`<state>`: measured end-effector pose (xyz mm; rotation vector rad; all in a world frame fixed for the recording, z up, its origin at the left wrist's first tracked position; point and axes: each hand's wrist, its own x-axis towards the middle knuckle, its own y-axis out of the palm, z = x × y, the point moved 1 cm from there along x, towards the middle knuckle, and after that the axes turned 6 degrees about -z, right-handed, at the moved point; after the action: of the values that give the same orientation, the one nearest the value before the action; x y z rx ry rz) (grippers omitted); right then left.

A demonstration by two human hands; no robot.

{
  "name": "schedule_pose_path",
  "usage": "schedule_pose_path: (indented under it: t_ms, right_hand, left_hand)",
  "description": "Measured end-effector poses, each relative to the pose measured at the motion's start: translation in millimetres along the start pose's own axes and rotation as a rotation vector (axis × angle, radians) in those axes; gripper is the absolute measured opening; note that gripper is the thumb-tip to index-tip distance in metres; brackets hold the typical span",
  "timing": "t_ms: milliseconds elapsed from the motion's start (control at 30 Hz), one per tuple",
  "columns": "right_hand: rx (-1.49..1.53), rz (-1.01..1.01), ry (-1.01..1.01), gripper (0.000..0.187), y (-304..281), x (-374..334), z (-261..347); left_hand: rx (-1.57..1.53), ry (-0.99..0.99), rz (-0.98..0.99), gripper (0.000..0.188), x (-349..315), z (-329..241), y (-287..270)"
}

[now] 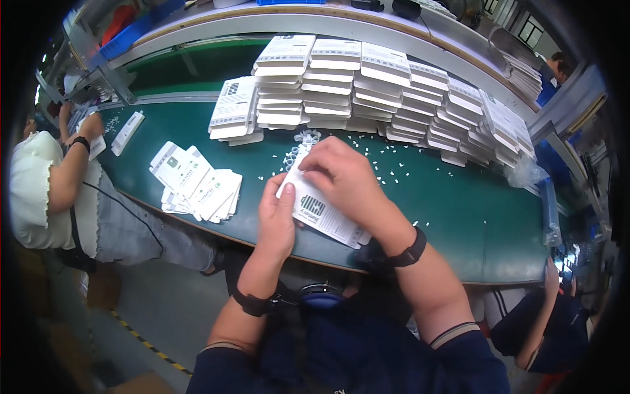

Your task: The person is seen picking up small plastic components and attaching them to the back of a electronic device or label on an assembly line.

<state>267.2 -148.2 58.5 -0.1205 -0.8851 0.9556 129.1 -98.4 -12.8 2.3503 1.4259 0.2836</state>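
A flat white carton (323,215) with green and grey print lies tilted between my hands, above the near part of the green table. My left hand (278,220) grips its left edge, thumb on the top face and fingers underneath. Over the carton's upper end, my right hand (342,176) has its fingers bent and pinched together; whatever is between the fingertips is hidden. Just beyond my hands sits a small heap of clear plastic rings (292,157). Loose white bits (394,157) are scattered on the table to the right of it.
Tall stacks of white cartons (335,82) line the table's back. A loose pile of flat cartons (200,184) lies to the left. At the far right stack rests a clear plastic bag (527,172). Co-workers sit on the left (49,184) and right (548,322).
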Motion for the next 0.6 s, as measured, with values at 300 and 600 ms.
schedule_pose_path:
  t_ms: [300, 600]
  right_hand:
    - [0.065, 0.121, 0.105, 0.013, 9.3, -5.1, 4.6]
    - [-0.03, 0.105, -0.158, 0.011, 19.4, -10.4, 2.1]
  left_hand:
    - [-0.308, -0.103, 0.116, 0.021, -5.5, -3.3, -11.4]
    - [0.058, 0.108, 0.047, 0.021, -4.6, 3.2, -7.9]
